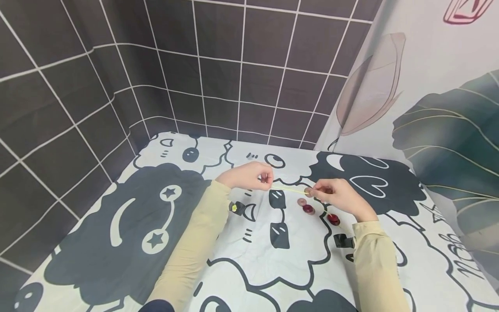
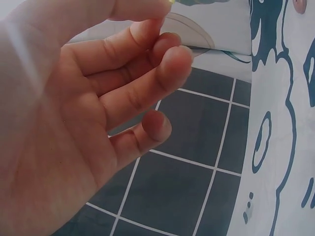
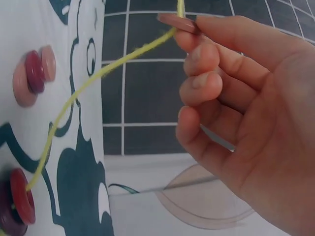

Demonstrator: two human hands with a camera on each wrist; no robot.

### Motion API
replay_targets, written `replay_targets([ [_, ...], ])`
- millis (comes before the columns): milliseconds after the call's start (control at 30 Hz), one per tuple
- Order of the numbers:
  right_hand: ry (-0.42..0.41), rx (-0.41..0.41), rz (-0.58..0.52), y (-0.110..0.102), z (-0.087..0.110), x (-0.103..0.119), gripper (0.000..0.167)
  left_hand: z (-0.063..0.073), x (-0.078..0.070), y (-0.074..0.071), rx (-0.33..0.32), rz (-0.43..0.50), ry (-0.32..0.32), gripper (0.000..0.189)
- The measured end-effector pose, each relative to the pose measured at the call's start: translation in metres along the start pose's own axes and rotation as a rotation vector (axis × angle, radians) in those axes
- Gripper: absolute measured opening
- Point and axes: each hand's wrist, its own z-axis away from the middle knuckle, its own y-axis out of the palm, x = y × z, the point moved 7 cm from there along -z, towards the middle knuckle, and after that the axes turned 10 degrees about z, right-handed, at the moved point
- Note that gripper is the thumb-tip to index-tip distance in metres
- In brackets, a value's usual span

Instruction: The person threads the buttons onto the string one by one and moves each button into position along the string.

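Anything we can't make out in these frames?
- Left wrist: top edge cuts off where the left hand pinches the yellow string.
- Right wrist: pink disc is edge-on; its face is hidden.
- Right wrist: left edge crops the dark disc, partly behind the red disc.
- Head: any holes in the loose discs are too small.

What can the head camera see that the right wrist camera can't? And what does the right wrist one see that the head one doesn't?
Only the head view shows the left hand and the tan sleeves. Only the right wrist view shows the palm side of the right hand. Both show that hand pinching a pink disc, the yellow string, a red disc, a little group of discs and the dark gridded wall.
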Motion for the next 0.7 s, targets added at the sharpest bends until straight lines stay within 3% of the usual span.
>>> replay_targets([
  [433, 0.036, 0.126, -0.063, -0.001, 0.013, -0.025, 0.015, 0.004, 0.005, -0.005, 0.012, -0.005, -0.043, 0.005],
  [700, 0.06, 0.24, -0.175, 0.005, 0.023, -0.043, 0.017, 0.003, 0.004, 0.0, 0.047, 0.007, -0.055, 0.007],
])
